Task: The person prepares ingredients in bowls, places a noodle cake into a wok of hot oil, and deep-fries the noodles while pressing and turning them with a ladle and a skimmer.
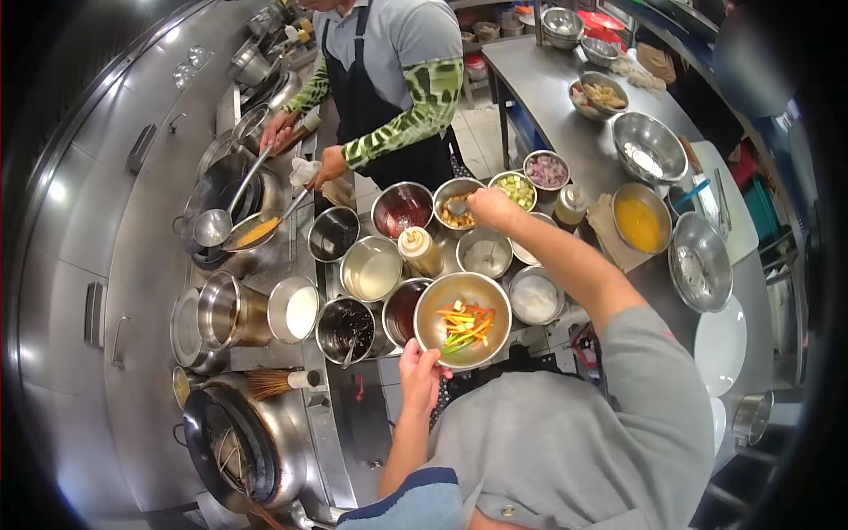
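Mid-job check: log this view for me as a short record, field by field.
Left grip: holding metal bowl, thumb at its rim
Contents: orange, yellow and green strips
Right grip: at the bowl of brown pieces; anything held is unclear
Standing among bowls: squeeze bottle
Co-worker: holding a ladle

Light falls bright and even over the middle before me; glare spots the steel wall, 2 steel bowls glint, and everything curves outward, softening into black corners.
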Action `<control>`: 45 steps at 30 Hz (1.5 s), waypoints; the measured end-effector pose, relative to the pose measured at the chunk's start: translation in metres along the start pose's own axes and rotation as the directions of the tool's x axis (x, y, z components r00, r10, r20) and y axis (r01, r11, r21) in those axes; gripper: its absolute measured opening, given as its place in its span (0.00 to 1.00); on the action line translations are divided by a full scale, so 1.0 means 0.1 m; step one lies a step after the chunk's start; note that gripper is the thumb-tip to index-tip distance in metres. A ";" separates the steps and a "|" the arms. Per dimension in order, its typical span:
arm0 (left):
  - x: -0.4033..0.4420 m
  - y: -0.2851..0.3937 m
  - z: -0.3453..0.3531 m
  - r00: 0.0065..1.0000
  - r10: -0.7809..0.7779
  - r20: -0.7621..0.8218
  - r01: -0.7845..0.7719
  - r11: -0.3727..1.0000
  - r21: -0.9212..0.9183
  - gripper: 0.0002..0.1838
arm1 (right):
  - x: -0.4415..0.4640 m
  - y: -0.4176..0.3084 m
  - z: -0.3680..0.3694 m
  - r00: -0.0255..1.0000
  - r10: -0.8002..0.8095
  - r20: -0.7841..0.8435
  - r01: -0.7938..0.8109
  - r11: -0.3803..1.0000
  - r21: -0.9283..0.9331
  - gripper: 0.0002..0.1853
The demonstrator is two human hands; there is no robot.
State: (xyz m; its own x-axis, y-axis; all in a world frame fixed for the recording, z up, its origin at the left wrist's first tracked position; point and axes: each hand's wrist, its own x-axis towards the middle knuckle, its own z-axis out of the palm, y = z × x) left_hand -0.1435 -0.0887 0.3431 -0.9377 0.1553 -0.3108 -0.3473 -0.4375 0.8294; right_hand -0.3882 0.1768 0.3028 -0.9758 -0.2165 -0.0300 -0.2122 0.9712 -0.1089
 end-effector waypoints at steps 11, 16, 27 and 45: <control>-0.40 0.06 -0.35 0.972 0.113 -0.204 -0.126 0.991 -0.050 0.07 | 0.08 -0.01 -0.26 0.994 -0.085 0.066 0.093 0.989 -0.116 0.10; -0.32 0.07 -0.32 0.975 0.094 -0.201 -0.106 0.993 -0.050 0.07 | 0.29 0.04 0.11 0.988 0.111 0.105 -0.118 0.991 0.064 0.12; -0.28 0.15 -0.27 0.987 0.064 -0.148 -0.070 0.997 -0.037 0.07 | 0.11 0.08 0.14 0.973 0.226 0.040 -0.228 0.941 0.249 0.11; -0.03 0.06 -0.04 0.998 -0.013 -0.068 0.009 0.998 -0.068 0.06 | 0.14 -0.04 0.42 0.930 0.335 -0.149 -0.271 0.902 0.337 0.09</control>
State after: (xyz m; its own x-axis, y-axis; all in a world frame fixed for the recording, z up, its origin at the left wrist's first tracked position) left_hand -0.1426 -0.0955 0.3472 -0.9303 0.1002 -0.3529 -0.3543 -0.4956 0.7930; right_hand -0.3984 0.1657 0.2610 -0.9868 0.1390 0.0833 0.0910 0.9007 -0.4248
